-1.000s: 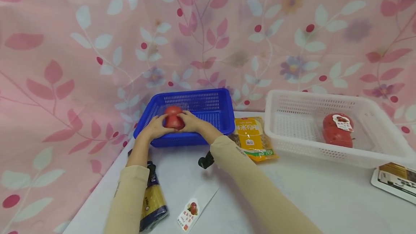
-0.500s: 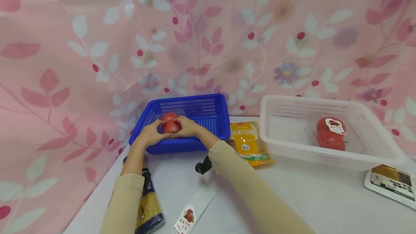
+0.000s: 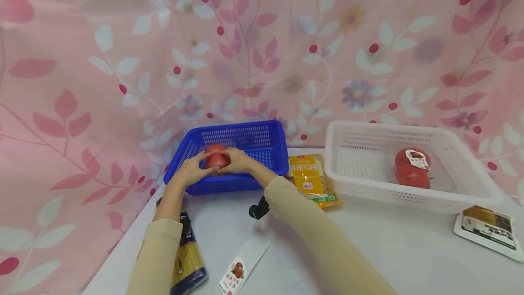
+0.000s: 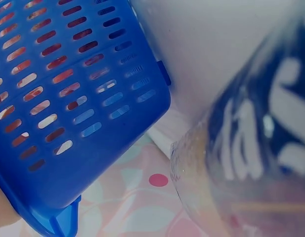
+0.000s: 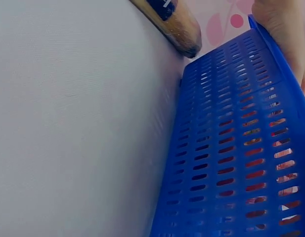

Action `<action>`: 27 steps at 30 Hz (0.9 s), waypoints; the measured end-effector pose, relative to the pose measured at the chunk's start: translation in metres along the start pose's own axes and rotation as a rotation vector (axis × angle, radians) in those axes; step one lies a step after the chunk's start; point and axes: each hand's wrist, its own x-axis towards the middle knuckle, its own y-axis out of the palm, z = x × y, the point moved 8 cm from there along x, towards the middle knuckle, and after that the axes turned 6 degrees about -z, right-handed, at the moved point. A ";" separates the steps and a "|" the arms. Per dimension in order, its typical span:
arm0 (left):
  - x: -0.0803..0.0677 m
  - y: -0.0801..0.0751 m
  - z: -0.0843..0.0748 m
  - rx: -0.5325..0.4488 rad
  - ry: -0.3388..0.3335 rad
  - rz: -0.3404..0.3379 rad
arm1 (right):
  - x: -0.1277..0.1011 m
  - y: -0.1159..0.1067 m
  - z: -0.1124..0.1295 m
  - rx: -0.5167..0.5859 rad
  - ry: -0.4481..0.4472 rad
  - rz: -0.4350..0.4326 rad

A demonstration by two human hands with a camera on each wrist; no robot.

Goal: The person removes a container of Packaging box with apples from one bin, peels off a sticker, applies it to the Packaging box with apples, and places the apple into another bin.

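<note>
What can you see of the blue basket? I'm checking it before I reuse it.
The blue basket is a rectangular plastic bin with slotted walls and a solid rim, looking intact. It stands upright at the back left of the white table, against the pink floral curtain. Both hands reach over its front rim: the left hand and right hand hold a clear-wrapped tomato pack inside it.
</note>
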 end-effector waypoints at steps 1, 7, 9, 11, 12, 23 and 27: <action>0.000 0.001 -0.001 -0.001 0.004 0.003 | -0.001 -0.001 0.000 0.006 -0.002 0.004; -0.002 0.000 -0.013 -0.019 0.050 -0.005 | -0.004 -0.008 -0.005 0.030 -0.006 0.003; -0.002 0.001 -0.019 -0.009 0.080 -0.013 | -0.006 -0.011 -0.007 0.034 -0.002 -0.001; -0.003 0.002 -0.026 0.013 0.113 -0.022 | -0.008 -0.015 -0.007 0.035 0.002 -0.014; -0.003 0.002 -0.028 0.022 0.123 -0.027 | -0.009 -0.017 -0.007 0.030 0.003 -0.025; 0.000 -0.017 -0.066 0.078 0.157 -0.220 | -0.023 -0.055 0.000 0.062 -0.015 -0.189; -0.003 -0.024 -0.078 0.057 0.126 -0.303 | -0.032 -0.070 0.003 0.095 -0.021 -0.216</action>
